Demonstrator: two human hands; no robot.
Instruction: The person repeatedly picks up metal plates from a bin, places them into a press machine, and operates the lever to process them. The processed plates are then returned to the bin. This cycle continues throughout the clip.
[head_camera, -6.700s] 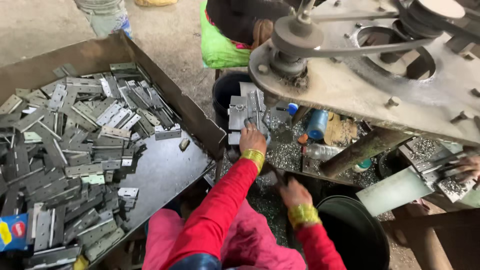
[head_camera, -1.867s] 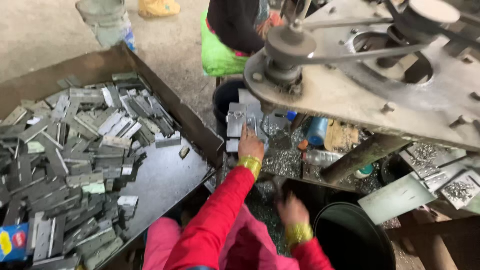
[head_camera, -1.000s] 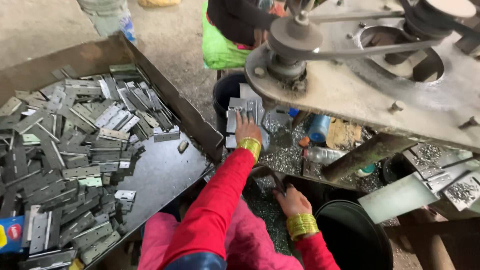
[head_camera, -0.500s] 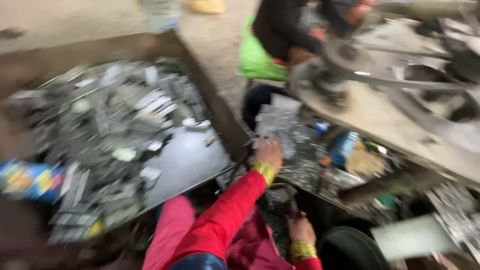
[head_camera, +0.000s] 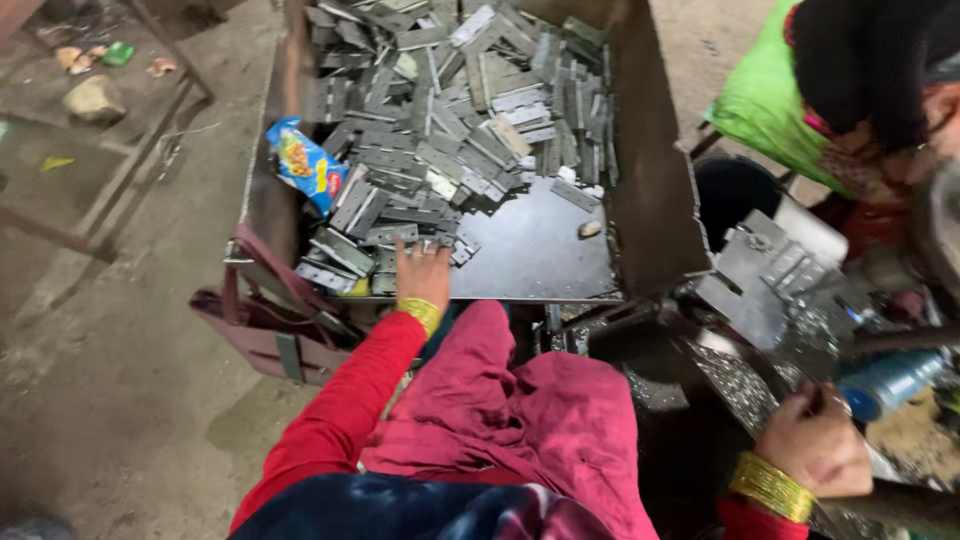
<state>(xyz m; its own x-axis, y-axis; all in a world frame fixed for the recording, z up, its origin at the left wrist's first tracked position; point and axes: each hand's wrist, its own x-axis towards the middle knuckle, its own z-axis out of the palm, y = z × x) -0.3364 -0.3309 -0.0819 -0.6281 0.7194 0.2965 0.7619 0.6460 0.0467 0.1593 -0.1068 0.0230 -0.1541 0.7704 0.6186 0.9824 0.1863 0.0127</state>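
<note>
The left hand (head_camera: 422, 272) now leaves the stack by the machine and rests open-fingered on the metal plates (head_camera: 375, 235) at the tray's (head_camera: 655, 200) near edge, while the right hand (head_camera: 815, 445) curls closed on something unclear.

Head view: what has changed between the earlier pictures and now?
The left hand left the plates by the machine and swung over to the metal tray, its fingers now on the grey metal pieces at the near edge. The right hand stays low beside the machine. The snack packet remains in the tray.
</note>
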